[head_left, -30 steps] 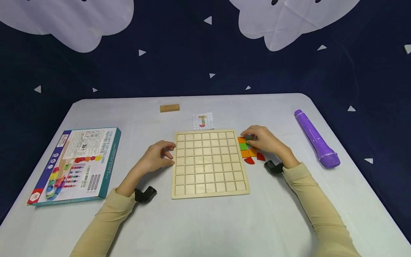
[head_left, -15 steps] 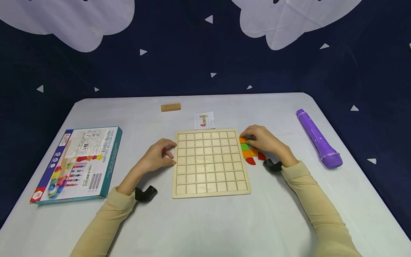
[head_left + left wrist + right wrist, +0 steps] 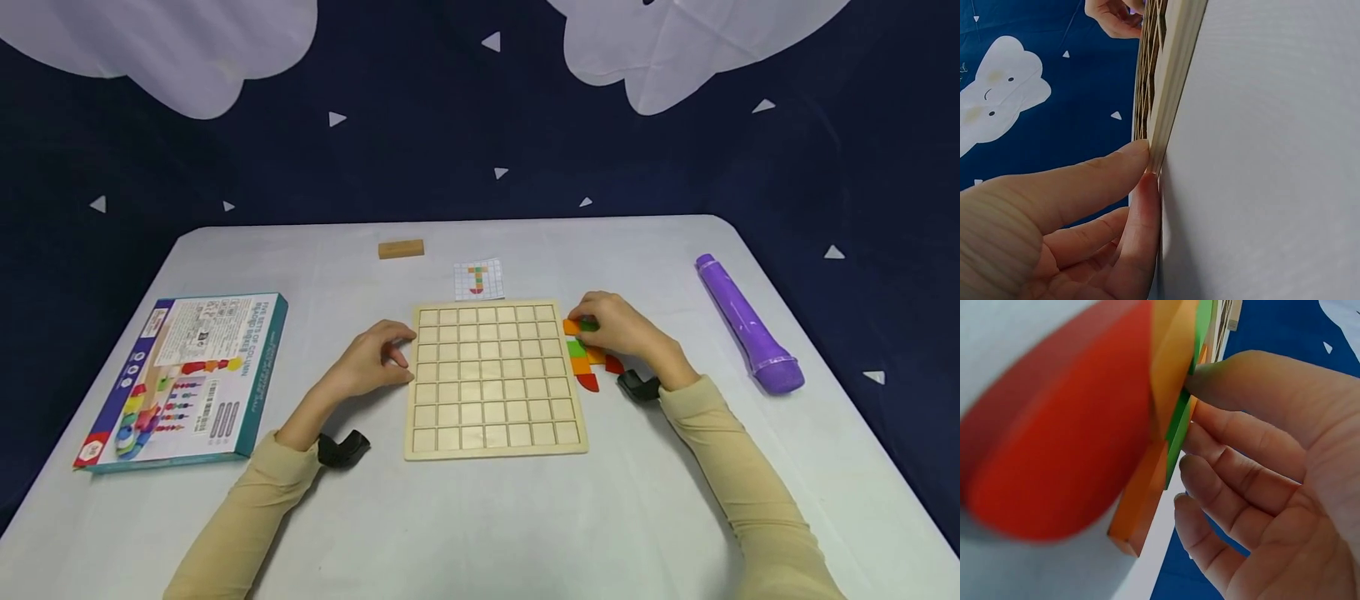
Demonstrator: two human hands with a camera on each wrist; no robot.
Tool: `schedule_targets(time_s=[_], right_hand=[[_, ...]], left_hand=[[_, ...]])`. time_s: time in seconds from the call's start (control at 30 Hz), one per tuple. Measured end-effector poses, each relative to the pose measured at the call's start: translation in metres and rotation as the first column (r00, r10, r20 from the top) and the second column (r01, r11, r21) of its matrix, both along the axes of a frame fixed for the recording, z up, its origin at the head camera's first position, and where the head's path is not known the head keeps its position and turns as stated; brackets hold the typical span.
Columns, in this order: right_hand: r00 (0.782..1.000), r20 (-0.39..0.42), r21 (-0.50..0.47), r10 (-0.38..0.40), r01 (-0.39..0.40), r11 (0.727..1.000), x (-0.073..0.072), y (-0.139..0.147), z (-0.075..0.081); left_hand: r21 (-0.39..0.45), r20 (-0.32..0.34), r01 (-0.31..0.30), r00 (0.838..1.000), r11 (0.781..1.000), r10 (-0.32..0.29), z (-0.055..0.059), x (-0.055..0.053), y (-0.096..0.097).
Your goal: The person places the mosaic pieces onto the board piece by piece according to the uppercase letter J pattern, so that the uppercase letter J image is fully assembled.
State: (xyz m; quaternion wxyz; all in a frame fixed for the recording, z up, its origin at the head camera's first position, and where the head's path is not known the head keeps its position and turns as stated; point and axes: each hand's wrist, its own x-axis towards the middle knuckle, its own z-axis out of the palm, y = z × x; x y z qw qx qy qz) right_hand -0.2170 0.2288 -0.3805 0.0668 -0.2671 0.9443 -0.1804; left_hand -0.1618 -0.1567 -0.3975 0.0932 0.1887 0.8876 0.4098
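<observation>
My left hand (image 3: 367,360) rests at the left edge of a pale wooden grid board (image 3: 498,379). Thumb and a fingertip touch the rim, spread apart along it in the head view; the left wrist view shows them against the board's side. At the board's right side, my right hand (image 3: 618,323) pinches a green square tile (image 3: 589,326) between thumb and fingers, partly hidden by them. An orange tile (image 3: 571,327) lies against its left. Below sit another green tile (image 3: 576,348), orange tiles (image 3: 581,366) and red curved tiles (image 3: 588,382), one large and near in the right wrist view.
Behind the board lies a pattern card (image 3: 478,279) with a coloured J-like figure. A wooden block (image 3: 401,249) is at the back. A toy box (image 3: 187,379) lies left, a purple microphone-shaped object (image 3: 750,325) right. Black wrist pieces (image 3: 343,450) are at both wrists.
My right hand has shifted slightly right. A gap has opened between the upper green and orange tiles and the ones below, which have turned a little. My left hand stays at the board's edge.
</observation>
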Motion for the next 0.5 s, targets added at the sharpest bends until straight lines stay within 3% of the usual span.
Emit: schedule_targets(time_s=[0.5], right_hand=[[0.996,-0.077,0.04,-0.045,0.048,0.998,0.0014,-0.0017,0.0057]], left_hand=[[-0.017,0.031,-0.016,0.999,1.0,0.016,0.005,-0.0023,0.0051]])
